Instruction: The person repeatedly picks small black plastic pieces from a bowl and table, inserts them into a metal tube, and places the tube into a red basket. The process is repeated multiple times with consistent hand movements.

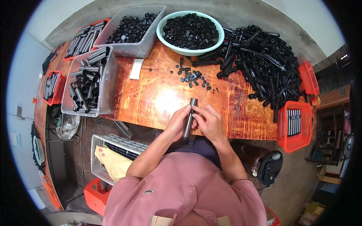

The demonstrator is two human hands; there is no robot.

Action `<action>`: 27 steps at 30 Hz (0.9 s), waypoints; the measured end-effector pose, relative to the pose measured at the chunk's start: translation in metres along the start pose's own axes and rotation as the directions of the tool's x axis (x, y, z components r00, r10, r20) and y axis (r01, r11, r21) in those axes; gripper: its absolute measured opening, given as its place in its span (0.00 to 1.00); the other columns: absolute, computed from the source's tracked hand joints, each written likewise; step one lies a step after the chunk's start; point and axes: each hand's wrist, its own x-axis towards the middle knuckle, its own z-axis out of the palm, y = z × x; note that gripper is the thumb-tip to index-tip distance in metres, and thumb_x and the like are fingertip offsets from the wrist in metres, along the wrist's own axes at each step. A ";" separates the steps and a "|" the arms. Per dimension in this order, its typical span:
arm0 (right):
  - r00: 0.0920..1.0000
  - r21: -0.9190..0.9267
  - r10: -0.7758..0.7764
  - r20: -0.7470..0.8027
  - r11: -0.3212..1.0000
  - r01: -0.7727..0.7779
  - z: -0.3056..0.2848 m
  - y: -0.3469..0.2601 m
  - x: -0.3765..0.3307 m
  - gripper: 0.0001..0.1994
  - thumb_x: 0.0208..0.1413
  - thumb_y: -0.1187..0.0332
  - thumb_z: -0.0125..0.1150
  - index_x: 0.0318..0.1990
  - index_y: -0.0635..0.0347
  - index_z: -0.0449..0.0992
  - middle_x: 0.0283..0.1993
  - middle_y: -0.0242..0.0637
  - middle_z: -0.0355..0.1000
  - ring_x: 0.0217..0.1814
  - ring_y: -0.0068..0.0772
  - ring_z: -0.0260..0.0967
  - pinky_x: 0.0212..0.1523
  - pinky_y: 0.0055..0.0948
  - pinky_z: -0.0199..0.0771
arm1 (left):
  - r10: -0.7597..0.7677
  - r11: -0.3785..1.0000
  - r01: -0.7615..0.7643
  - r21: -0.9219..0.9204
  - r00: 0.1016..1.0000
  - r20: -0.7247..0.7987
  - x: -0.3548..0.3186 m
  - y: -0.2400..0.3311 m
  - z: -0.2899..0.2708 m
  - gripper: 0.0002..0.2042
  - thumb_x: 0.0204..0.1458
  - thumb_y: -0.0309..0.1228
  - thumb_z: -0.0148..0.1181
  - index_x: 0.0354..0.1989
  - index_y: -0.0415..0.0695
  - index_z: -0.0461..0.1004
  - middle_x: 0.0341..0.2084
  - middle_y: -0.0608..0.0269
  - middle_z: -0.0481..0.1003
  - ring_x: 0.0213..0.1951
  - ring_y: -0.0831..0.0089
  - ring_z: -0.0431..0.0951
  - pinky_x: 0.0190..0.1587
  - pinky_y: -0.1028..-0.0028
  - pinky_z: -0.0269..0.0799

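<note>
Over the table edge, both hands' grip holds a grey metal tube (188, 118), upright, dark-ended.

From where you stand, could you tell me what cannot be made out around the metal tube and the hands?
Head view only:
- Lower end of the metal tube: hidden behind the left hand.
- What the right hand fingertips press at the tube: covered by the fingers.
- Small black pieces on the table: too small to tell their shape.
- Orange basket contents: bent at the fisheye rim.
</note>
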 end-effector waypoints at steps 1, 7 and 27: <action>1.000 0.002 -0.006 -0.010 1.000 0.006 0.001 0.002 0.000 0.13 0.51 0.78 0.68 0.45 0.62 0.81 0.33 0.39 0.74 0.26 0.34 0.75 0.29 0.31 0.75 | 0.022 0.998 -0.022 0.060 1.000 0.008 -0.001 0.000 0.001 0.17 0.70 0.41 0.45 0.53 0.41 0.73 0.30 0.64 0.76 0.27 0.77 0.77 0.31 0.76 0.76; 0.975 0.229 0.205 0.091 0.948 -0.221 -0.001 -0.003 -0.007 0.18 0.51 0.81 0.68 0.52 0.64 0.78 0.33 0.30 0.72 0.25 0.14 0.63 0.25 0.18 0.65 | 0.045 0.981 -0.052 0.186 0.998 0.043 -0.009 0.001 0.007 0.14 0.69 0.39 0.48 0.47 0.40 0.74 0.28 0.67 0.75 0.24 0.81 0.75 0.26 0.81 0.72; 0.875 0.527 0.475 0.094 0.722 -0.448 -0.016 0.031 -0.016 0.12 0.62 0.72 0.63 0.51 0.66 0.76 0.35 0.26 0.71 0.32 0.13 0.64 0.35 0.16 0.67 | 0.033 0.939 -0.066 0.336 0.994 0.104 -0.003 0.002 0.009 0.16 0.68 0.38 0.50 0.56 0.39 0.69 0.29 0.62 0.77 0.24 0.77 0.74 0.26 0.78 0.70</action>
